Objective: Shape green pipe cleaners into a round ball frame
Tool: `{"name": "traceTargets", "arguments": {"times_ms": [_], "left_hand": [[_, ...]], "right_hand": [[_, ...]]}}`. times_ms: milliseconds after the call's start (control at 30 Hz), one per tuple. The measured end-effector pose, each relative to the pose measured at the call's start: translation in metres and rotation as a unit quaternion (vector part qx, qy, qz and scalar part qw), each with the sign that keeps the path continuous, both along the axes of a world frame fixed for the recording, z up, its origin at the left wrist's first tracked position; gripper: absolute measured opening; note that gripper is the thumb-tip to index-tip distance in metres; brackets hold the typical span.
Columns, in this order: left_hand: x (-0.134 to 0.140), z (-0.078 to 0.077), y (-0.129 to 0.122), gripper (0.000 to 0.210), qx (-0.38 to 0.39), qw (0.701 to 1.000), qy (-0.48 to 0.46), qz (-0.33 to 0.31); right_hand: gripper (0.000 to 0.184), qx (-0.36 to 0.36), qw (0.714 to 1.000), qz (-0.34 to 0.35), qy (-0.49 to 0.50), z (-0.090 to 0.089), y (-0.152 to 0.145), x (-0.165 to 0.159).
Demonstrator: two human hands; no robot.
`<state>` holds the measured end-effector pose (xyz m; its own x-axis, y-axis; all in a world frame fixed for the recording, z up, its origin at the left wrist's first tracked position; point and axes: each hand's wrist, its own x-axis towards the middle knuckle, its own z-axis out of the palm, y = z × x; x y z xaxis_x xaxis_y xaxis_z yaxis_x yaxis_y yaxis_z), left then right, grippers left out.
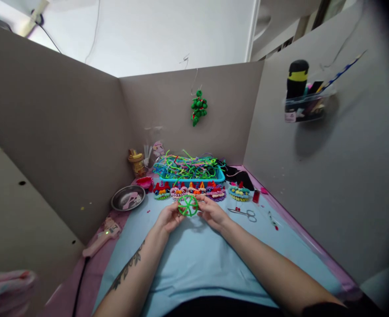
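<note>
Between my two hands is a bright green pipe-cleaner wheel (pixel 188 205), a ring with spokes meeting in its middle. My left hand (pixel 170 216) grips its left rim, and my right hand (pixel 213 213) has its fingers closed on the right rim. The wheel is held up above the blue cloth (pixel 194 259). Just behind it stands a row of colourful pipe-cleaner figures (pixel 197 190), with another teal and yellow figure (pixel 239 193) to the right. Small scissors (pixel 243 214) lie to the right of my right hand.
A blue tray (pixel 194 180) heaped with pipe cleaners stands behind the figures. At left are a metal bowl (pixel 116 201) and a pink glue gun (pixel 100 241) with a cord. Grey panels (pixel 187 136) enclose three sides. A caddy (pixel 305 108) hangs on the right panel.
</note>
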<state>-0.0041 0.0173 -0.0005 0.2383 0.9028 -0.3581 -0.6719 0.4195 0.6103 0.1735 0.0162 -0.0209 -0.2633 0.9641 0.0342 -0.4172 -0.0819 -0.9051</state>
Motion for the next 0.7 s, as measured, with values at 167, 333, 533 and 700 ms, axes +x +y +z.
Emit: {"name": "traceTargets", "arguments": {"times_ms": [167, 333, 533, 700], "left_hand": [[0.001, -0.004, 0.003, 0.013, 0.002, 0.998, -0.007, 0.055], [0.003, -0.007, 0.002, 0.014, 0.029, 0.999, -0.008, 0.020], [0.007, -0.003, -0.003, 0.017, 0.054, 0.998, -0.011, -0.013], [0.008, -0.008, -0.002, 0.020, 0.051, 0.998, -0.038, -0.016]], "right_hand": [[0.012, 0.228, 0.928, -0.177, -0.235, 0.003, -0.007, -0.001], [0.013, 0.340, 0.850, -0.179, -0.360, 0.007, -0.017, -0.009], [0.009, 0.381, 0.811, -0.205, -0.393, 0.005, -0.017, -0.012], [0.012, 0.418, 0.769, -0.217, -0.432, 0.008, -0.020, -0.011]]}}
